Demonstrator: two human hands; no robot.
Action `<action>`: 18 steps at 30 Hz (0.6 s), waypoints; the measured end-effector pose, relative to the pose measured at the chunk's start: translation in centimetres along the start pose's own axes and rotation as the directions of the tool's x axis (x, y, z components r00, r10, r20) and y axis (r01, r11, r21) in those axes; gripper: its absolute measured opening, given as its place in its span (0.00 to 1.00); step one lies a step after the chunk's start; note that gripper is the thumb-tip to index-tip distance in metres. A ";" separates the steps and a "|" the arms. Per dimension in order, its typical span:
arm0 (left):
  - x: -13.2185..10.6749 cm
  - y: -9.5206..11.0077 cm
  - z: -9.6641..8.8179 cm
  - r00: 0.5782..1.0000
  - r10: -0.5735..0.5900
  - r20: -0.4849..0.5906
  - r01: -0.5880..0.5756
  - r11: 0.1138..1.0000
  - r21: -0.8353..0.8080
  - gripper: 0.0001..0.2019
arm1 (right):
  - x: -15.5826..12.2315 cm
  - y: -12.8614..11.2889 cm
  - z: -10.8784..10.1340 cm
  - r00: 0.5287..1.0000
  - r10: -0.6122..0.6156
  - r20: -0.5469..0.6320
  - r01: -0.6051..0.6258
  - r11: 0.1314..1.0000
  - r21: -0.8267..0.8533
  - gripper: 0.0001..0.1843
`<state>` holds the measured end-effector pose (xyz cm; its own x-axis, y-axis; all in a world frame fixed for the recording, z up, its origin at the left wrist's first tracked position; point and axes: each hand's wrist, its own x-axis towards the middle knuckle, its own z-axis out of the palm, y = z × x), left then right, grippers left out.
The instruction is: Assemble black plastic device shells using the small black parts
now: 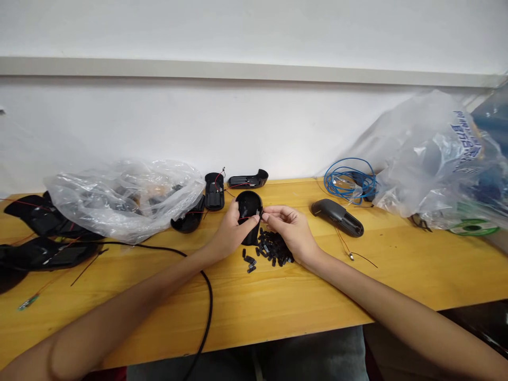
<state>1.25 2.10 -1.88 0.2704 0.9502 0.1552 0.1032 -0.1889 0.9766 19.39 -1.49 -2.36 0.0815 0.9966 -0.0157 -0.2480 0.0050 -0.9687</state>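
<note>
Two bare hands are working close together over the wooden table (246, 307); the left hand (230, 235) is grasping a black shell (248, 202) by its left side, its thumb reaching across the front; the shell is standing out beyond the fingers, its hollow showing, its narrower end pointing down toward the person; a red wire (244, 218) is running by that thumb; and over on the other side, the right hand (292, 228) is bringing thumb and forefinger together right at the shell's right edge, just beside the left thumb; whether those fingertips are closing on some tiny part, I cannot tell; below, a pile of small black pieces (275, 248) is lying partly under the right hand, a few strays spreading leftward; behind the shell, two wired black housings (215, 191) are resting near the wall; off to the right, a dark grey casing (339, 216) is lying well apart from the hand, a blue cable (349, 182) coiling behind it.
</note>
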 end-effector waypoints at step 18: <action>-0.4 2.5 -1.9 0.925 -0.070 0.372 0.108 0.991 -0.083 0.22 | -0.7 -2.0 -1.1 0.893 -0.050 0.447 0.075 0.997 -0.037 0.38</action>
<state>-0.40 1.77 0.75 0.5995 0.8001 0.0200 0.0520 -0.0639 0.9966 20.93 -2.26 -0.70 -0.3460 0.9269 0.1454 -0.2053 0.0764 -0.9757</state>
